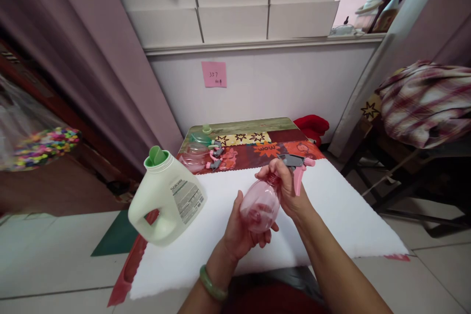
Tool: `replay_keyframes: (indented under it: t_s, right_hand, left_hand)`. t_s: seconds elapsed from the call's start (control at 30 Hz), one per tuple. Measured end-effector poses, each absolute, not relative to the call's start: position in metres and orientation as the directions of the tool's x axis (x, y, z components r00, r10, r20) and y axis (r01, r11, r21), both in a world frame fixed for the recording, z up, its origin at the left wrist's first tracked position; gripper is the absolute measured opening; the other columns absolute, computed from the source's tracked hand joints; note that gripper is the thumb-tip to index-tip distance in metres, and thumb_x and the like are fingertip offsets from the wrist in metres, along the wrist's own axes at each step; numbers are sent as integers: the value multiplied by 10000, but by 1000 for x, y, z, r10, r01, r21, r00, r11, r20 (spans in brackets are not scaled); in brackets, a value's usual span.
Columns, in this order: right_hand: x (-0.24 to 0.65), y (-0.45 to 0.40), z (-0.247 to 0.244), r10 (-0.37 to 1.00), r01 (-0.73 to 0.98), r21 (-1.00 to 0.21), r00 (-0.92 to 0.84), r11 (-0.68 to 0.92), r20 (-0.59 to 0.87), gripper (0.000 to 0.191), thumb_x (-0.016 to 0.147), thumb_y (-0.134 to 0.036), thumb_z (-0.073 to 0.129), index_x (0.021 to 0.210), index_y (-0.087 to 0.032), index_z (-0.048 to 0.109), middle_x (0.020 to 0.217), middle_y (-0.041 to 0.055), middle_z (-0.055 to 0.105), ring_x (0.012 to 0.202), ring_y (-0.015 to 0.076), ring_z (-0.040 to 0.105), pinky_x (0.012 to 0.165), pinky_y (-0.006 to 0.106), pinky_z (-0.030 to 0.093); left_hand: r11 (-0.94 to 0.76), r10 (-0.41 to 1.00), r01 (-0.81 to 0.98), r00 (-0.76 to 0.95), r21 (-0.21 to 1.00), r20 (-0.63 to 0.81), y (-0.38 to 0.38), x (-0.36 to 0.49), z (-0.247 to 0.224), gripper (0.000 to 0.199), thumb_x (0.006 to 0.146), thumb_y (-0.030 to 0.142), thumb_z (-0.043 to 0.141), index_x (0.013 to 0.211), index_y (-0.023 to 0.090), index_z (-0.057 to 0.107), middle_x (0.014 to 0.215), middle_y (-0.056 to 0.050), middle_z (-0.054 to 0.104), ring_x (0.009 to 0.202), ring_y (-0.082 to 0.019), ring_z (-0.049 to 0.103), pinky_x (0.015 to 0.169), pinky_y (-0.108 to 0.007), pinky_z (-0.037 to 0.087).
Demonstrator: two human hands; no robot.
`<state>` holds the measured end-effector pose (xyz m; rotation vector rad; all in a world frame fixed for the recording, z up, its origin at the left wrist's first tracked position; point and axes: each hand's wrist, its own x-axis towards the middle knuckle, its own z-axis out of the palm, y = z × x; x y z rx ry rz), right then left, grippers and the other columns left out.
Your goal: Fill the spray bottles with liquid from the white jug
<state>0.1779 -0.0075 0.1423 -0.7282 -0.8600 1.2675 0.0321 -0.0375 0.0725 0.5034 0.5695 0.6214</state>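
A clear pink spray bottle (260,206) is held tilted over the white cloth (331,225). My left hand (239,228) cups its body from the left and below, fingers curled under the base. Around the neck, just under the grey and pink trigger head (294,161), my right hand (285,186) is closed. No liquid can be made out inside. Left of my hands stands a pale green detergent jug (162,206), its cap off and a green spout showing in the mouth.
Pink spray bottles (195,157) and a green spray bottle (200,138) lie at the table's back left, near a small green cap (207,129). A pink note (214,74) is on the wall. Plaid fabric (427,103) sits at the right.
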Motion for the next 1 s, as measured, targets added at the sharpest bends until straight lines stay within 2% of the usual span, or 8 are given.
replay_keyframes:
  t_s: [0.2,0.33,0.43,0.53,0.63,0.73,0.83,1.0]
  right_hand:
    - [196,6,163,964,-497,-840,244,217,105,534,719,-702,772,774,-214,561,678,-26,665,610,135,652,592,246,546]
    - [227,30,189,955,-492,-834,269,248,125,571,684,-720,790,782,-219,534,590,-78,539,497,83,536,491,195,483]
    - [259,56,202,971,-465,-863,218,196,103,579,685,-735,780,802,-220,541,537,-107,435,435,63,415,421,181,403]
    - [294,79,196,989,-290,-956,147,46,3,536,690,-673,815,802,-215,561,540,-93,452,421,58,354,380,183,316]
    - [327,89,161,980,77,-994,191,-80,-64,477,716,-536,845,1002,-205,654,570,-71,522,424,71,362,379,195,243]
    - [359,89,107,961,430,-871,238,-237,-144,421,786,-489,767,1065,-179,707,615,-22,613,436,85,390,412,222,261]
    - [388,83,58,937,801,-505,346,-322,-49,253,836,-426,675,821,-180,731,665,45,687,541,139,555,497,247,356]
    - [414,71,19,899,832,-376,438,-408,-4,328,868,-384,610,1033,-127,730,899,158,759,827,285,700,650,312,445]
  left_hand:
    - [621,768,-525,554,582,-320,-38,21,54,681,848,731,575,1028,87,703,903,-175,771,721,-243,730,567,-287,531]
    - [586,799,-585,532,561,-280,-45,4,38,580,844,621,684,1039,77,735,1055,-165,761,841,-246,718,650,-333,585]
    - [552,817,-625,538,552,-209,-48,-9,33,507,853,525,724,1114,90,734,1159,-166,740,992,-277,703,864,-452,594]
    - [502,851,-677,498,539,-167,-43,-21,34,502,858,399,738,1296,165,664,1270,-141,708,1113,-291,674,1053,-571,484]
    - [476,864,-665,475,575,-166,-34,-29,39,601,822,309,760,1384,176,592,1266,-148,705,1120,-300,680,1132,-605,388]
    - [445,881,-621,431,645,-194,-25,-32,42,645,761,257,801,1364,191,584,1268,-144,694,1173,-332,665,1151,-604,363]
    - [340,933,-424,262,839,-246,-12,-29,39,676,715,255,850,1331,220,575,1261,-122,670,1200,-318,655,1136,-530,404]
    - [71,996,85,-56,994,-66,24,-13,20,880,572,399,923,1335,182,540,1251,-163,614,1089,-330,672,966,-509,523]
